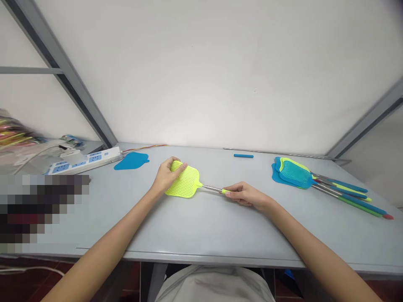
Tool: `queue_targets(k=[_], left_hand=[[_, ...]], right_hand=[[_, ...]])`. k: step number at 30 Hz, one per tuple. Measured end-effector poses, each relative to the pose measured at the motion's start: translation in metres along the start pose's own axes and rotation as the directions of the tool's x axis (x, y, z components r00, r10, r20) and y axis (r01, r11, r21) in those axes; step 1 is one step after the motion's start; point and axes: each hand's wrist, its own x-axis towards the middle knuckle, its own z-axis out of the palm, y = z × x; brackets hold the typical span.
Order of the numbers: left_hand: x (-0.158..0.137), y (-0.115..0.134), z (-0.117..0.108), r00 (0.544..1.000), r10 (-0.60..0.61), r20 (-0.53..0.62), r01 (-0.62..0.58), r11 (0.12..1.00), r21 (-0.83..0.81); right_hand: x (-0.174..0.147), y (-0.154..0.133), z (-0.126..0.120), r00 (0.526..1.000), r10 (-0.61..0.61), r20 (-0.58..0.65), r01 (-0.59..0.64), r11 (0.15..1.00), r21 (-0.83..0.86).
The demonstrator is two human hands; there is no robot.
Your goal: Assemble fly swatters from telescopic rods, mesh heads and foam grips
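A yellow-green fly swatter [185,184] is held level above or on the grey table, its perforated head to the left. My left hand [168,176] is closed on the head's left edge, thumb on top. My right hand [245,195] is wrapped round the handle end, where a bit of yellow grip shows by the fingers. Between the hands runs the swatter's thin metal shaft. Past my right hand lies a pile of fly swatters [296,173], blue and yellow-green, with their handles pointing right. A loose blue swatter head [131,161] rests to the left of my left hand.
Near the wall lie a short blue tube [243,156] and a long thin metal rod [277,153]. A white power strip [94,159] with plugs sits at the left, beside red and yellow wires [145,147]. A blurred patch covers the table's left front.
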Motion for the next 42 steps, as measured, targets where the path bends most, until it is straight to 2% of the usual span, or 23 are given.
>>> queue_targets(k=[13,32,38,42], left_hand=[[-0.001,0.001,0.000,1.000,0.023,0.002,-0.023,1.000,0.019],[0.002,-0.001,-0.001,0.999,0.043,-0.012,-0.040,0.984,0.174],[0.003,-0.003,0.002,0.998,0.056,-0.021,-0.051,0.983,0.175],[0.004,-0.005,0.001,0.997,0.071,-0.015,-0.068,0.986,0.154]], right_hand=[[0.000,0.002,-0.002,1.000,-0.018,0.004,0.018,1.000,0.005],[0.001,0.003,-0.007,0.997,-0.050,-0.055,0.051,0.999,0.009],[-0.003,-0.004,-0.013,0.985,-0.004,-0.173,0.010,0.999,0.034],[-0.007,-0.009,-0.023,0.956,-0.057,-0.288,0.110,0.979,0.170]])
